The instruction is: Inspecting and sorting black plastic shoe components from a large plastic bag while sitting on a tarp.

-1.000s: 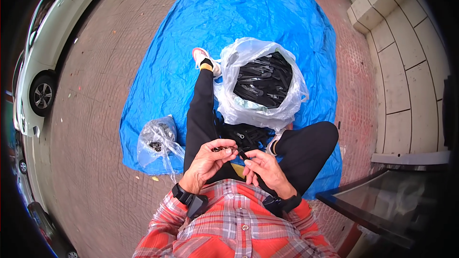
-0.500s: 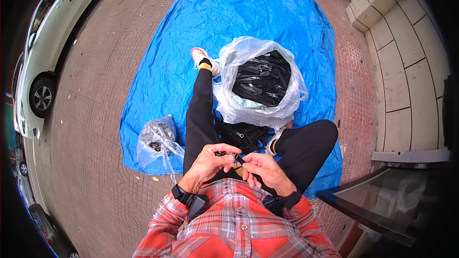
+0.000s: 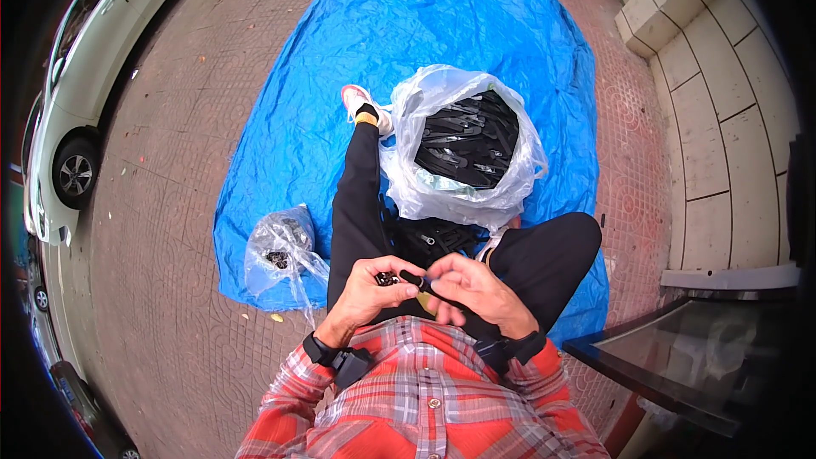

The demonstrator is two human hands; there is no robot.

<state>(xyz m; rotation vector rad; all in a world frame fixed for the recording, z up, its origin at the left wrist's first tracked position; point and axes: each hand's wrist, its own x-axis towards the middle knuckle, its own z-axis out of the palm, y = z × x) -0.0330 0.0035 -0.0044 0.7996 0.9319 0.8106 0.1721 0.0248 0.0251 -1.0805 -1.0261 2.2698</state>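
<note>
In front of my lap, my left hand [image 3: 372, 296] is closed around several small shiny metal pieces [image 3: 388, 279] that look like zipper sliders. A black zipper strip [image 3: 413, 278] has its end at my left fingertips. The fingers of my right hand [image 3: 481, 293] are bent over the other part of this strip and pinch it; they are slightly blurred and hide much of it. Between my legs lies a pile of black zippers [image 3: 425, 238], one showing a metal pull. Beyond it stands a large white plastic bag [image 3: 399, 178] full of black zipper strips [image 3: 467, 140].
I sit on a blue tarp [image 3: 340, 42]. Beside my left leg, a small clear bag [image 3: 285, 234] holds small dark metal parts. A glass-topped dark frame [image 3: 680, 357] stands at right, below a tiled wall [image 3: 705, 144]. A white car [image 3: 110, 42] is parked at left.
My right hand has shifted up slightly and turned over the strip, its fingers now more bent. The strip's black end shows more plainly at my left fingertips. The bags have not moved.
</note>
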